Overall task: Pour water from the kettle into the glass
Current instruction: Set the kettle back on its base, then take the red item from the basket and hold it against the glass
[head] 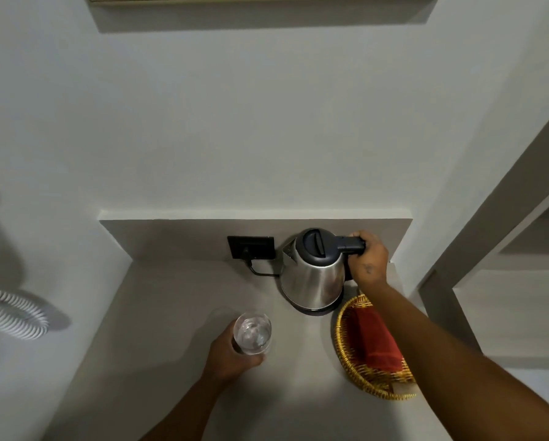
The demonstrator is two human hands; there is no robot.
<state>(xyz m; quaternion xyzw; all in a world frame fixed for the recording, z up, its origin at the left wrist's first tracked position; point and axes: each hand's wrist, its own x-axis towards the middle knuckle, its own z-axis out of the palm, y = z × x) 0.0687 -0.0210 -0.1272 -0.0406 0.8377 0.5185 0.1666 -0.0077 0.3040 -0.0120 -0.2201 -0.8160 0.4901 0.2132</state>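
Note:
A steel kettle with a black lid and black handle stands upright on its dark base at the back of the grey counter. My right hand is closed around the handle on the kettle's right side. A clear glass stands upright on the counter in front of the kettle, to its left. My left hand is wrapped around the glass from the near left side. The glass looks see-through; I cannot tell whether it holds water.
A yellow woven basket with a red cloth sits right of the glass, partly under my right forearm. A black wall socket with the kettle's cord is behind, left of the kettle. The counter ends at walls on the left and back.

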